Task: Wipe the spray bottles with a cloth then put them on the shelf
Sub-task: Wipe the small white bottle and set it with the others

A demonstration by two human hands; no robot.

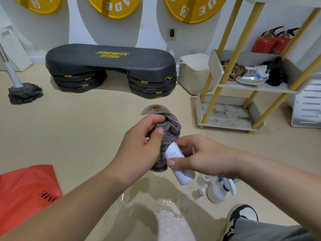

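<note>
Head view: both forearms reach forward over the floor (pixel 86 119). The left hand (pixel 139 146) curls its fingers and thumb round a grey cloth (pixel 167 134), which wraps the upper end of a tilted white bottle (pixel 181 176). The right hand (pixel 198 156) grips that bottle's middle, thumb across it. More spray bottles (pixel 217 190) stand on the floor beneath the right forearm. Open floor lies between the hands and the shelf (pixel 225 126) at front right

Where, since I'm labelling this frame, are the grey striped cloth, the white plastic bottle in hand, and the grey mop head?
Grey striped cloth (pixel 169 134): head view, bunched middle fold.
White plastic bottle (pixel 173 153): head view, labelled upper side.
Grey mop head (pixel 25 92): head view, its strands.
</note>
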